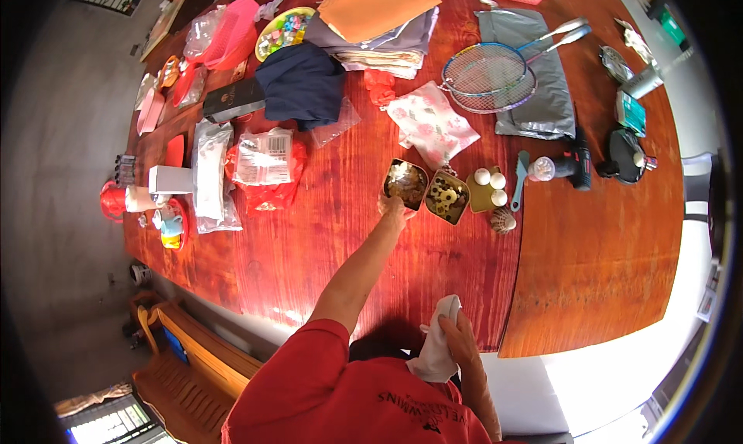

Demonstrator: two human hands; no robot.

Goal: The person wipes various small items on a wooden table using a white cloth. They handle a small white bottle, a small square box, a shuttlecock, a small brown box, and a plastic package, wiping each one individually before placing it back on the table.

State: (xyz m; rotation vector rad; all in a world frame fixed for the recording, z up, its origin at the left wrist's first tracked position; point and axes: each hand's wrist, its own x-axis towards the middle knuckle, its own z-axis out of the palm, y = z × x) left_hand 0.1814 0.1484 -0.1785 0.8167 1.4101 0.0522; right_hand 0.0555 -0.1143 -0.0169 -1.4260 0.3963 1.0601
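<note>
My left hand [393, 207] reaches forward and grips the near edge of a small dark-rimmed box [405, 182], which has pale and brown bits inside. Part of the grip is hidden behind the back of the hand. Beside it on the right sits a second small box [446, 198] with dark and yellowish pieces in it. Further right, a third olive-coloured tray [478, 196] has several white balls in and around it. Close to my body, my right hand [460, 337] is closed on a white cloth [435, 351], which hangs down in folds.
A shell-like ribbed object [502, 220], a teal-handled tool [521, 179] and a black power drill [574, 164] lie to the right. Two badminton rackets [489, 76] rest on a grey bag [553, 104]. A floral cloth [433, 123] and a plastic-wrapped packet [263, 158] lie beyond.
</note>
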